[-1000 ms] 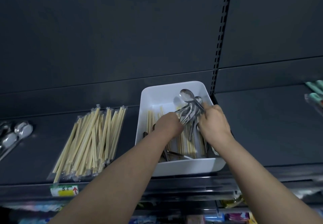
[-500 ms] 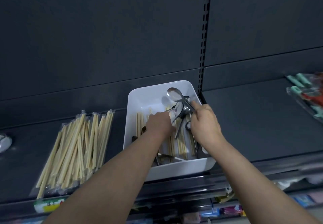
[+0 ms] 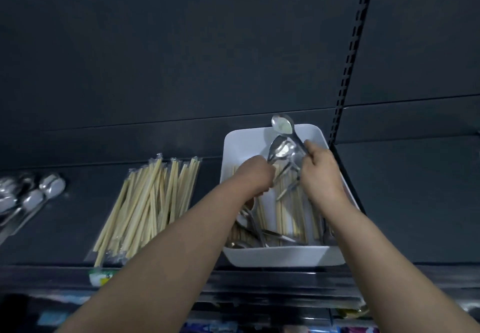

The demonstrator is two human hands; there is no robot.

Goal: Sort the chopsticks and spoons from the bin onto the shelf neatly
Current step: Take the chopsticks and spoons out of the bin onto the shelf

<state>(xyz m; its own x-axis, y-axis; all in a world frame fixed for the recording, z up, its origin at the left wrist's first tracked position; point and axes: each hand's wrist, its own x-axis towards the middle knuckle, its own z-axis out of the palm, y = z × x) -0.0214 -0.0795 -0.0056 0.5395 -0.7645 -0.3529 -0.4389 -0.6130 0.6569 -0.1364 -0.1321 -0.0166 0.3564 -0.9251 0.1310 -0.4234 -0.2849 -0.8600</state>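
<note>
The only writing I can find from the head camera is a small tag [image 3: 100,276] on the front lip of the shelf [image 3: 415,202]. It is green, yellow and white, and too blurred for me to read. The packets on the tier below show colour but no legible text.

The white bin [image 3: 283,256] sits on the dark shelf near its front edge, just left of the slotted upright [image 3: 348,57]. Inside it, pale wooden loose chopsticks [image 3: 285,213] run front to back, and a few other spoons [image 3: 259,231] lie across the near end.

The right hand [image 3: 322,174] has its fingers curled round the handles of several polished steel spoons [image 3: 281,149], held above the bin's far end. Their bowls point up and away, and the topmost one stands over the back rim. The handles fan out below the hand.

The left hand [image 3: 255,176] is over the middle of the bin, knuckles up and fingers curled down, right beside the neck of the lowest bowl. I cannot tell whether it grips anything.

Left of the bin and apart from it, wrapped chopsticks [image 3: 148,208] lie fanned flat in clear sleeves. Sorted spoons [image 3: 31,200] lie blurred at the far left edge.
</note>
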